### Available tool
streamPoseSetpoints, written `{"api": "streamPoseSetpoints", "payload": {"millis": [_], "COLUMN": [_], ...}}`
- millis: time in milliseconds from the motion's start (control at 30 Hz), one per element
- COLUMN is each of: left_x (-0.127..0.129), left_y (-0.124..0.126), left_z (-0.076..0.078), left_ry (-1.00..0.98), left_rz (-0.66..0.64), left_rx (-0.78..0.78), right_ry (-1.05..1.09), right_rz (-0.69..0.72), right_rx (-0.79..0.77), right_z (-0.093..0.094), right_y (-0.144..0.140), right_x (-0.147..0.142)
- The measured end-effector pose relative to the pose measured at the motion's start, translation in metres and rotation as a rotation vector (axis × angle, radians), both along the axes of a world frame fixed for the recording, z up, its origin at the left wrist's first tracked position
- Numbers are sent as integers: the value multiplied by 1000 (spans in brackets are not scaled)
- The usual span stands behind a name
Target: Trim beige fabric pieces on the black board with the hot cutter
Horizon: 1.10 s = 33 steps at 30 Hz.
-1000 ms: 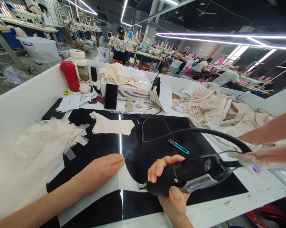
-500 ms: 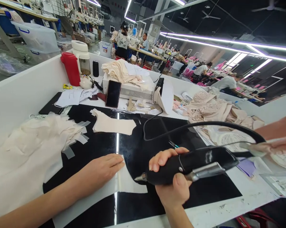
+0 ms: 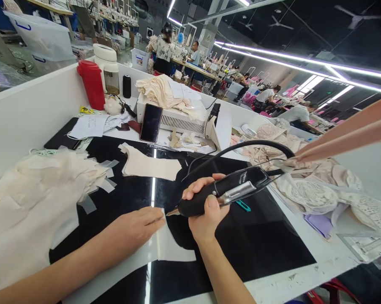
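My left hand (image 3: 131, 230) lies flat, fingers together, pressing a white sheet (image 3: 173, 245) onto the black mat (image 3: 260, 240). My right hand (image 3: 203, 211) grips a black corded hand tool (image 3: 224, 192); its metal tip sits at the sheet's top edge, right by my left fingertips. The tool's black cable (image 3: 254, 145) arcs up and to the right. A beige cut fabric piece (image 3: 149, 165) lies on the mat behind my hands.
A heap of pale fabric and strips (image 3: 35, 194) fills the left. A white machine box (image 3: 178, 120) with a phone (image 3: 151, 122) leaning on it stands at the back, beside a red flask (image 3: 91, 89). Lace pieces (image 3: 307, 190) lie right, under a co-worker's arms (image 3: 345, 137). Teal snips (image 3: 243, 205).
My right hand has carried the tool forward and left, bringing its tip down to the sheet's edge by my left fingers. The co-worker's arms have lifted. My left hand stayed put.
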<state>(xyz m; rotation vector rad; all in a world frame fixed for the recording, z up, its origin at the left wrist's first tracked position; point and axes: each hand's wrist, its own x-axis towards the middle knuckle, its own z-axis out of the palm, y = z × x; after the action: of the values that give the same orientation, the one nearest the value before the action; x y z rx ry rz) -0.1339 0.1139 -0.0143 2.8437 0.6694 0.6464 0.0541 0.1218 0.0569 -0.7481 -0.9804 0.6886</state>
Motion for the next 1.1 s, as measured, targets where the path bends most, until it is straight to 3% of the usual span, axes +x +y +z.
{"api": "streamPoseSetpoints", "payload": {"millis": [800, 1100], "left_x": [1, -4], "left_y": [1, 3], "left_z": [-6, -7], "left_ry": [24, 30], "left_rz": [-15, -26], "left_rx": [-69, -78], "right_ry": [33, 59], "right_rz": [47, 65], "right_rx": [33, 85], "right_z": [-6, -2], "right_y": [-1, -15], "right_x": [-3, 0]}}
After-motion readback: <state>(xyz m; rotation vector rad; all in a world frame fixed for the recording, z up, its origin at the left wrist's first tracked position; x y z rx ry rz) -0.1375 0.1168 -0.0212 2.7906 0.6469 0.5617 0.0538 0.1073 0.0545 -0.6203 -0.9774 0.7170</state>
